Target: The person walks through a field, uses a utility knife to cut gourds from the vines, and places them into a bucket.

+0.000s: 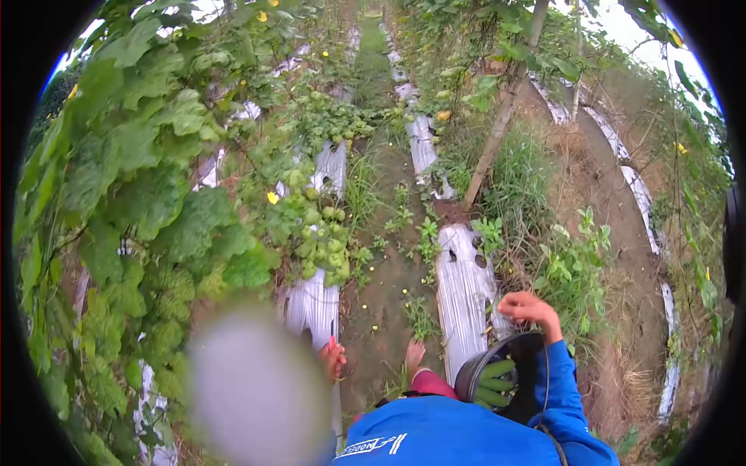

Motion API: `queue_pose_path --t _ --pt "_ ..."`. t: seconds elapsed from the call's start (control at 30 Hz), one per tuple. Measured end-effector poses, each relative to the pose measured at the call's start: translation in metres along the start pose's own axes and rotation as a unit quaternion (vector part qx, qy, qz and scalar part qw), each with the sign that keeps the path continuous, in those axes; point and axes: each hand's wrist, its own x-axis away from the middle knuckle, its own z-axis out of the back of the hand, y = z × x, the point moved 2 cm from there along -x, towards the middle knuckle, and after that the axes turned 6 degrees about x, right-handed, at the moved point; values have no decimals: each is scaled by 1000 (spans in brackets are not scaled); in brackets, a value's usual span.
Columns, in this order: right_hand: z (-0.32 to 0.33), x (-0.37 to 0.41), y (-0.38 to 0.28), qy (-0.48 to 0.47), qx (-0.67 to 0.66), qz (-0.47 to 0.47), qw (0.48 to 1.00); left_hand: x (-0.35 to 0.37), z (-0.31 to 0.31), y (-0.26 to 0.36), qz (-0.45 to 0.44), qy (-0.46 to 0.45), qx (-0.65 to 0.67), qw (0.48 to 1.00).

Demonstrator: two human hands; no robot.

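Note:
My left hand (pixel 334 360) is closed around a slim red-handled tool (pixel 332 342) with a narrow dark tip pointing away from me. Its exact kind is too small to tell. Over the rim of a black bucket (pixel 472 367), my right hand (pixel 529 307) is curled with its fingers drawn together, and I see nothing in it. The bucket hangs at my right side, and its thin handle loop runs up by my right forearm. Several long green gourds (pixel 495 382) lie inside the bucket.
Leafy vines (pixel 155 186) crowd the left side. Bunched green fruits (pixel 330 241) hang over silver plastic mulch (pixel 312 311). A slanted wooden post (pixel 503 116) stands ahead on the right. A dirt path (pixel 385 287) runs between the rows. A blurred pale blob (pixel 260 388) hides the lower left.

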Motion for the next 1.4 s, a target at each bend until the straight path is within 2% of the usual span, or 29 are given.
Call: queue_pose_path --t 0.07,0.1,0.13,0.17,0.23,0.27,0.3,0.37,0.43,0.47,0.57,0.7,0.77,0.8,0.83,0.9,0.97,1.0,1.03,1.1,1.13,1.2,1.27,1.3,1.33,1.37,1.4 --pt "14 -64 56 -89 4 -22 996 -40 -15 7 7 11 8 1000" --pt "32 -69 42 -126 -93 -70 985 -53 -23 6 31 15 31 999" --pt "52 -91 29 -200 -109 -73 971 -66 -33 6 45 16 52 998" --pt "71 -76 -14 -94 -170 -41 980 -85 -47 15 56 14 68 996" --pt "94 -138 7 -57 -56 -123 989 -120 -79 45 50 -2 49 998" --pt "108 -157 16 -60 -69 -66 994 -133 -93 57 58 -1 36 998" --pt "117 -167 6 -54 -91 -75 992 -147 -106 69 59 -13 37 998" --pt "128 -190 6 -65 -122 -35 990 -178 -124 95 49 -20 20 998" --pt "134 -192 -41 -42 -176 -53 982 -209 -136 114 53 -27 26 998" --pt "138 -216 -41 -93 -211 -62 971 -227 -141 122 44 -24 12 999" --pt "146 -296 -15 -141 -167 5 976 -280 -148 144 49 -19 3 999" --pt "159 -397 3 -153 -89 -56 983 -371 -151 162 66 -9 41 997" --pt "174 -433 -18 -168 -128 -70 975 -421 -149 166 65 -33 86 994" --pt "188 -415 -81 -105 -205 -43 972 -452 -154 177 54 -61 135 987" --pt "198 -433 -101 -103 -206 -44 972 -482 -154 193 54 -63 134 988" --pt "224 -460 -122 22 -114 -59 991 -532 -160 228 48 -68 108 991" --pt "249 -512 -127 -23 -32 -54 998 -576 -168 266 42 -68 84 993" --pt "255 -541 -132 -60 25 -80 995 -597 -174 287 38 -69 73 994" --pt "260 -556 -134 -65 24 -84 994 -615 -179 307 42 -66 73 994" --pt "264 -580 -164 -52 -27 -87 995 -650 -187 351 -3 -87 46 995" --pt "270 -597 -183 -100 -15 -79 992 -669 -190 368 -3 -80 45 996" --pt "274 -634 -200 -110 -10 -82 991 -701 -197 399 -28 -120 59 991" --pt "282 -678 -214 -142 -2 -97 985 -723 -201 428 0 -126 80 989" --pt "286 -696 -229 -149 -1 -91 985 -735 -204 439 32 -141 104 984" --pt "291 -711 -243 -131 8 -85 988 -753 -208 445 71 -84 81 991" --pt "296 -723 -259 -114 18 -79 990 -764 -212 450 69 -77 82 991" --pt "299 -736 -274 -86 15 -71 994 -773 -216 454 23 -84 80 993"
